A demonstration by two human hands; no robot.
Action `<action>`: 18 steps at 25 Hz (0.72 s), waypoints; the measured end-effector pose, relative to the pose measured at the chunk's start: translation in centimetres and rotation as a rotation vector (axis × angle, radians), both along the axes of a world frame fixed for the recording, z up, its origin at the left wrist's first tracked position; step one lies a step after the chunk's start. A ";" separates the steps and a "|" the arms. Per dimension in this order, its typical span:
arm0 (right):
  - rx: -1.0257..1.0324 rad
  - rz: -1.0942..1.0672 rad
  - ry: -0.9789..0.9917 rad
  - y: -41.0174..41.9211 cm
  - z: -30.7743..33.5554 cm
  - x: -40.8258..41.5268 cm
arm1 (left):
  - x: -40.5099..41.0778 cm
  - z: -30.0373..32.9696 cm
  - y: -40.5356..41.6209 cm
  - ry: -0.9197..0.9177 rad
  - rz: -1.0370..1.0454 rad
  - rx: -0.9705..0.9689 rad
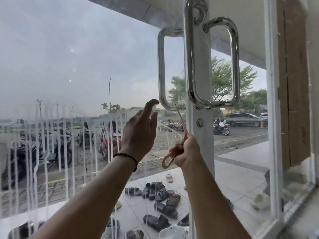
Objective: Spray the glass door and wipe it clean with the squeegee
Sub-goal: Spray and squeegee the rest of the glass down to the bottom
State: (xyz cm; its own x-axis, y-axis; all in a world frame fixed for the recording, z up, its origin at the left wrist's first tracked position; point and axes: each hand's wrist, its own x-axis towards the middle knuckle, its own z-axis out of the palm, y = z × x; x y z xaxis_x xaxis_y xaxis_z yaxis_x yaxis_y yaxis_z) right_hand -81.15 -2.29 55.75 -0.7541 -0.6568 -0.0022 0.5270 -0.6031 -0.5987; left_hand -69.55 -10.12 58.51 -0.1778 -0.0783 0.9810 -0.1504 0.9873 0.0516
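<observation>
Glass door (72, 69) hazy above, streaked with white runs lower down.

The left hand (140, 128) hides most of the spray bottle (154, 110)

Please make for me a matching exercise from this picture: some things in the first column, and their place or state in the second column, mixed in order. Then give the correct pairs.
Column 1
1. left hand
2. right hand
3. glass door
4. door handle

Column 2
a. shiny metal, fixed by the white frame above the lock
b. grips the pink squeegee by its handle
c. streaked with white drips in its lower part
d. holds a small clear spray bottle, forefinger on top

Pairs: 1-d, 2-b, 3-c, 4-a
</observation>
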 end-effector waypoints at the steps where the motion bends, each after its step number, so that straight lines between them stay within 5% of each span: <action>1: -0.036 0.032 -0.062 0.2 0.0 -0.6 | -0.5 -0.6 0.2 -0.029 -0.002 -0.014; 18: -0.164 0.168 -0.291 0.9 -2.4 -2.5 | -3.3 -2.8 2.3 -0.201 0.025 -0.053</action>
